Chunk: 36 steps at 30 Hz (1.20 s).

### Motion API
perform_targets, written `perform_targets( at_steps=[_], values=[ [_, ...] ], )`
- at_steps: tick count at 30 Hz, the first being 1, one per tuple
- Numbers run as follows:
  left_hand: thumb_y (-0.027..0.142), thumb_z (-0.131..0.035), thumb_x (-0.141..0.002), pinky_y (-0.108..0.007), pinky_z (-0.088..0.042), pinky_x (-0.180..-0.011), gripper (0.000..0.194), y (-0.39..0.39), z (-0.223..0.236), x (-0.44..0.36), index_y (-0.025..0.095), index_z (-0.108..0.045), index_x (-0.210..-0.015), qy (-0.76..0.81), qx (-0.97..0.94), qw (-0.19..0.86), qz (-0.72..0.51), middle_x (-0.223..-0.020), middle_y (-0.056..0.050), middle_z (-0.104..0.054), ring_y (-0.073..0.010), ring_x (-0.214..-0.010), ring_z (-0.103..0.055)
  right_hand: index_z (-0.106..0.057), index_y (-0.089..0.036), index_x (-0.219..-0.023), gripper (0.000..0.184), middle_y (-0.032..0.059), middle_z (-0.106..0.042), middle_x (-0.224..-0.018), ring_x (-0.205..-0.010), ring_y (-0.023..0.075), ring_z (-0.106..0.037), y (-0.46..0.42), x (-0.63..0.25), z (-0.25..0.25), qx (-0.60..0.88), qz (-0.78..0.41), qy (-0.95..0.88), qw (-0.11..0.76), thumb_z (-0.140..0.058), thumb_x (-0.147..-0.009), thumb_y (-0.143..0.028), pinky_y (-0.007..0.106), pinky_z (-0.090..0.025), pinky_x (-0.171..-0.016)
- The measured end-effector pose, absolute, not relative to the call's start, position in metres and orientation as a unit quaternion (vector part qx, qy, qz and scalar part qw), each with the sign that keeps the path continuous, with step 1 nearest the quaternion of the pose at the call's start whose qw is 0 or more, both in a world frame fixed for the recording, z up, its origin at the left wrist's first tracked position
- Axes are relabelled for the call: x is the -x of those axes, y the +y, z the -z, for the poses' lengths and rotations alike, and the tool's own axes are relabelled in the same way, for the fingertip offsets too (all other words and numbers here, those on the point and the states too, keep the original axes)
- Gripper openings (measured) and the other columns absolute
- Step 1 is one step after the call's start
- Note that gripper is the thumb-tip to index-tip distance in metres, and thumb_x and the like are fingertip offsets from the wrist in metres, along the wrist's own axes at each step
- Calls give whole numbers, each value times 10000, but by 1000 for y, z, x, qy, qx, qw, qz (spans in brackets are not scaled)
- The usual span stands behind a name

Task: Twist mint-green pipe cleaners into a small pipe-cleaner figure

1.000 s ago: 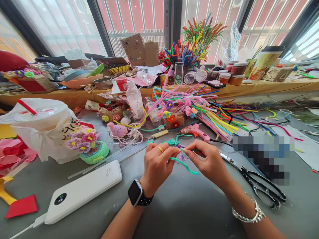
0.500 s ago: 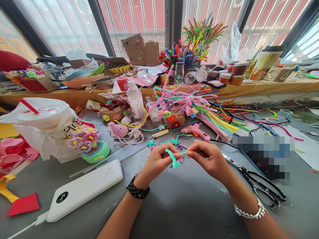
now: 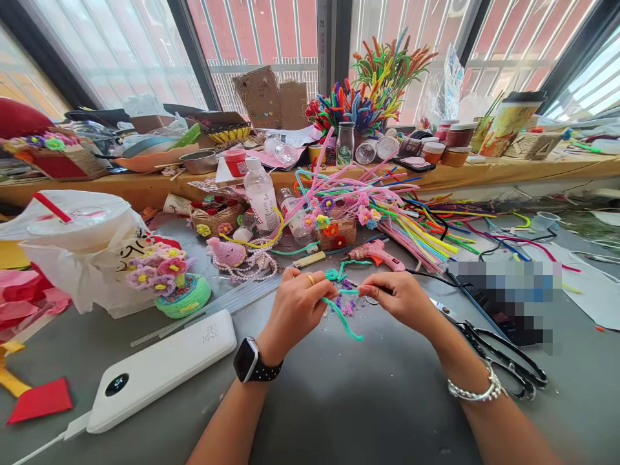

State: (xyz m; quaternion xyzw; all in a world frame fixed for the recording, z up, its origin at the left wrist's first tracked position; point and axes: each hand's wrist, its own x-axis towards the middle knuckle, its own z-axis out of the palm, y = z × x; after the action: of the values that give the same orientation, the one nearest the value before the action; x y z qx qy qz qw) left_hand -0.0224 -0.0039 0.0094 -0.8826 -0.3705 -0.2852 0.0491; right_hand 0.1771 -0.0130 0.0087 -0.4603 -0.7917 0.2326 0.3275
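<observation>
A mint-green pipe cleaner [image 3: 349, 326] is stretched between my two hands over the grey table. My left hand [image 3: 301, 303], with a ring and a black watch, pinches it, and one loose end hangs down toward the right. The fingertips of my right hand [image 3: 400, 296] are closed on the other end of the short taut stretch. Just behind my hands lie green pipe cleaner pieces [image 3: 334, 274] and scattered purple bits [image 3: 351, 309]. A pink glue gun [image 3: 380, 253] rests beyond them. Black-handled scissors [image 3: 504, 355] lie beside my right forearm.
A white power bank [image 3: 167, 368] and a crocheted flower pot [image 3: 186, 297] stand to the left, near a bagged drink cup [image 3: 92, 245]. Phone [image 3: 498, 307] to the right. Behind are bundled pipe cleaners [image 3: 416, 236], a plastic bottle [image 3: 260, 197] and a cluttered ledge [image 3: 159, 187].
My left hand has turned over, back upward. The pipe cleaner's loop beside it has opened into a hanging end, and the stretch between my hands is longer.
</observation>
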Motion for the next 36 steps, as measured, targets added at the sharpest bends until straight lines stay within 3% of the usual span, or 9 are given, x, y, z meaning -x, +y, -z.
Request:
perform_targets(
  at_steps=[5, 10, 13, 17, 20, 24, 31, 33, 36],
  values=[
    [97, -484, -749, -273, -296, -637, 153, -4, -9, 20, 189, -588, -683, -355, 895, 10, 269, -652, 29, -605, -108, -592, -513, -656, -149, -705, 319, -47, -405, -425, -406, 72, -371, -13, -188, -12, 440, -406, -770, 223, -460, -814, -377, 190, -286, -413],
    [203, -573, -738, -202, -378, -586, 51, -6, -4, 14, 182, -602, -701, -313, 905, -213, 193, -711, 11, -581, -101, -636, -529, -646, -144, -757, 264, -57, -415, -447, -411, 61, -389, -16, -200, -15, 389, -468, -782, 132, -485, -802, -348, 175, -289, -426],
    [212, -579, -731, -205, -413, -628, 49, -7, -2, 10, 173, -608, -731, -322, 878, -285, 209, -781, -13, -593, -115, -708, -551, -598, -152, -777, 211, -50, -476, -496, -437, 66, -430, -17, -202, -16, 405, -471, -768, 157, -500, -793, -338, 174, -316, -446],
    [213, -516, -763, -210, -428, -593, 108, -2, 0, 10, 158, -608, -751, -378, 808, -378, 248, -707, -12, -645, -124, -652, -583, -544, -157, -806, 182, -20, -560, -557, -472, 87, -476, -15, -200, -16, 459, -455, -732, 215, -515, -781, -334, 183, -350, -443],
    [238, -517, -748, -219, -430, -607, 146, 4, -2, 15, 154, -636, -729, -429, 769, -392, 264, -719, -25, -667, -144, -664, -599, -558, -157, -791, 161, 16, -608, -661, -534, 100, -511, -12, -200, -15, 496, -390, -725, 275, -519, -778, -313, 202, -389, -499],
    [250, -506, -740, -215, -409, -598, 178, 7, -8, 24, 156, -654, -708, -469, 758, -378, 253, -653, -19, -665, -144, -622, -584, -599, -170, -726, 197, 4, -596, -617, -493, 89, -457, -10, -203, -13, 517, -325, -723, 322, -525, -771, -347, 208, -361, -488],
    [303, -558, -719, -193, -360, -546, 198, 9, -11, 32, 150, -650, -633, -434, 736, -414, 313, -602, -7, -601, -111, -564, -511, -558, -157, -669, 267, -11, -550, -535, -404, 57, -372, -4, -195, -6, 511, -469, -609, 384, -551, -722, -418, 189, -257, -385],
    [379, -529, -738, -190, -313, -484, 287, 10, -10, 32, 144, -634, -612, -446, 679, -458, 361, -542, 7, -544, -86, -492, -438, -550, -153, -673, 280, -21, -530, -524, -409, 52, -368, -1, -196, -3, 516, -476, -572, 424, -575, -697, -431, 182, -236, -382],
    [486, -442, -769, -195, -259, -427, 405, 10, -10, 30, 139, -628, -676, -416, 569, -570, 424, -531, 14, -511, -60, -415, -340, -562, -147, -686, 289, -32, -516, -514, -400, 44, -359, 1, -205, -1, 519, -501, -565, 400, -597, -680, -433, 181, -236, -390]
  ],
)
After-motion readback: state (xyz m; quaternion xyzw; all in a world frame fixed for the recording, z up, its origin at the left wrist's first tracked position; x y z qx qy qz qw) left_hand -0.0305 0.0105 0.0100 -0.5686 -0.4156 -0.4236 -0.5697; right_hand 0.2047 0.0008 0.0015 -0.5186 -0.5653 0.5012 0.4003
